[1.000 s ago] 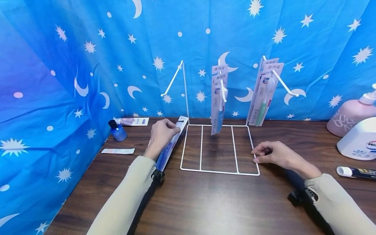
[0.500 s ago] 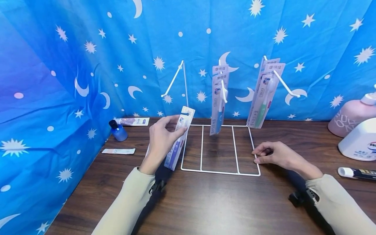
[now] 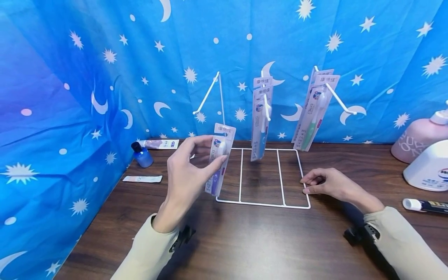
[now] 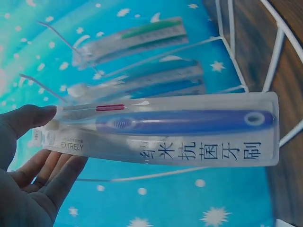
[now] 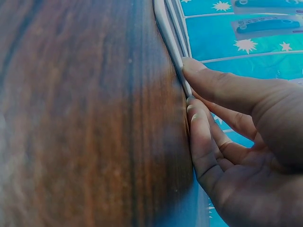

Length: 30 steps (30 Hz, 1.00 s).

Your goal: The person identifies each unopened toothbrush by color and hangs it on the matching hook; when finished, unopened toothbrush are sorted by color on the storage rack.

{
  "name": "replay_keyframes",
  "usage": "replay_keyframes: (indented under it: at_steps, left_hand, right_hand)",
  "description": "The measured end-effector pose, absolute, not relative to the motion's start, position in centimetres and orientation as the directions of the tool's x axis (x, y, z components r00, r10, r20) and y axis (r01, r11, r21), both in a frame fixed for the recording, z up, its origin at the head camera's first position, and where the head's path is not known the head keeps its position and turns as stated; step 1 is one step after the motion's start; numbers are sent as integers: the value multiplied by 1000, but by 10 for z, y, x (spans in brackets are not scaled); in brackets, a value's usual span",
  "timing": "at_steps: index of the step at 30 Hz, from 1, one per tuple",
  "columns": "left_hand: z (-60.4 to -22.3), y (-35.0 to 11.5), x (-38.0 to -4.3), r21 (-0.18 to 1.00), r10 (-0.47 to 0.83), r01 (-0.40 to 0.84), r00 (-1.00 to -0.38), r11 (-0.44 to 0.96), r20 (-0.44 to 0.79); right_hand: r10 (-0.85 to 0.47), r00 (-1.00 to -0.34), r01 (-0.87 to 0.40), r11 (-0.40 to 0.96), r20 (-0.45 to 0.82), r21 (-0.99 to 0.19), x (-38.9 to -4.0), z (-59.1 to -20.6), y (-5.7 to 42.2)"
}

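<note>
My left hand pinches a packaged purple toothbrush by its upper part, thumb on one side and fingers on the other. The pack stands nearly upright over the left side of a white wire rack, its hang hole at the top. On the rack's left side, a bare hook rises behind the pack. Packaged blue toothbrushes hang from the middle hook, and packaged green toothbrushes from the right one. My right hand pinches the right rod of the rack's base between thumb and fingers.
At left lie a toothpaste tube, a small blue bottle and a slim white packet. A pink pump bottle, a white bottle and a black tube with white cap are at right. A starry blue curtain backs the table.
My left hand has lifted the packaged purple toothbrush from beside the rack and turned its front toward the head camera, more upright. My right hand stays on the rack's rod.
</note>
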<state>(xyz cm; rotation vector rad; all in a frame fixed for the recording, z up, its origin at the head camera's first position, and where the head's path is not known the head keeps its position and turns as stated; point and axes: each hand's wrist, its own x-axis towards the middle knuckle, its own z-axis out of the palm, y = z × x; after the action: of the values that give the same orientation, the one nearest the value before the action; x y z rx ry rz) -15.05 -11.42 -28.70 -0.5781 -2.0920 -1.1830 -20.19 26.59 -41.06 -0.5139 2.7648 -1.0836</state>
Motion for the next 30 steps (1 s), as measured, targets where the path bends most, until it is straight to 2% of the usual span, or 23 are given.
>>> replay_keyframes:
  at_steps: [6, 9, 19, 30]
  left_hand:
    - [-266, -118, -137, 554, 32, 711, -626, 433, 779]
    - [-259, -122, -136, 567, 5, 727, -617, 389, 787]
    - [-250, -130, -133, 601, -76, 705, -622, 377, 779]
    - [-249, -133, -136, 655, -113, 647, -672, 390, 731]
  right_hand:
    - [-359, -933, -264, 681, 2, -683, -203, -409, 267]
    - [-358, -934, -261, 683, 0, -682, -203, -408, 268]
    - [-368, -930, -260, 686, -16, -679, -201, -410, 266]
    - [-371, -929, -275, 678, 6, -682, -201, -410, 266]
